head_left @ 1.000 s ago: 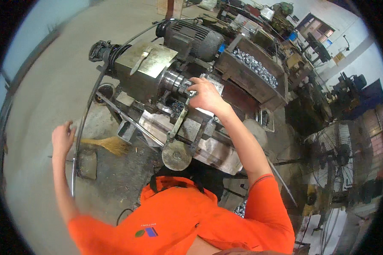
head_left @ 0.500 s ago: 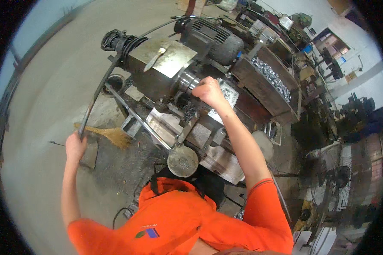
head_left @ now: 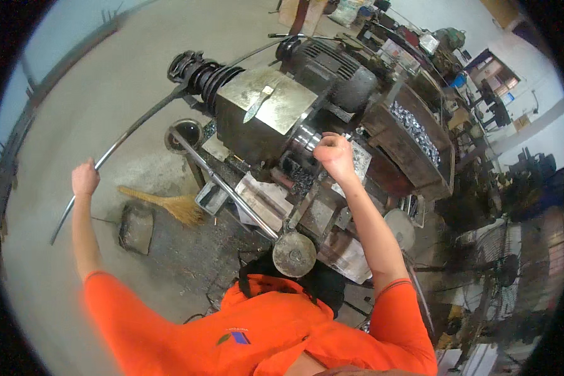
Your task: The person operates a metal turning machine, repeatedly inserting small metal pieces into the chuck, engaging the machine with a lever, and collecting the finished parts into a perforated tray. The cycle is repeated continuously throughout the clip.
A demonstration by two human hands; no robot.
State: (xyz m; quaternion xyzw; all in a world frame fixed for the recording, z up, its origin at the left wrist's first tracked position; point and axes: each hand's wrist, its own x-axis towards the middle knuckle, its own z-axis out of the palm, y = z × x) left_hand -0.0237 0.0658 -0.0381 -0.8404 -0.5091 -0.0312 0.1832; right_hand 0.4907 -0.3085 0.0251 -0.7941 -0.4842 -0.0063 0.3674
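My left hand point(head_left: 85, 178) is closed around a long metal lever point(head_left: 129, 130). The lever slants up to a dark collar assembly point(head_left: 214, 80) at the left end of a lathe's headstock point(head_left: 247, 139). At the other end of the headstock, my right hand point(head_left: 335, 156) is closed with its fingertips against the face of the shiny round chuck point(head_left: 305, 139). Whatever those fingers hold, if anything, is hidden. A paint brush point(head_left: 258, 104) lies on top of the headstock. Below my right hand is a pale, flat metal surface point(head_left: 360, 161).
An electric motor point(head_left: 329, 75) stands behind the headstock. A wooden bin point(head_left: 407, 147) at right holds many small metal parts point(head_left: 415, 133). A metal bar point(head_left: 232, 194) runs to a round disc point(head_left: 294, 255) near me. On the floor lie a straw broom point(head_left: 169, 203) and a dustpan point(head_left: 136, 227).
My left hand has swung the lever outward to the left and up. My right hand stays at the chuck. The whole view has shifted, with the machine now lower and further right.
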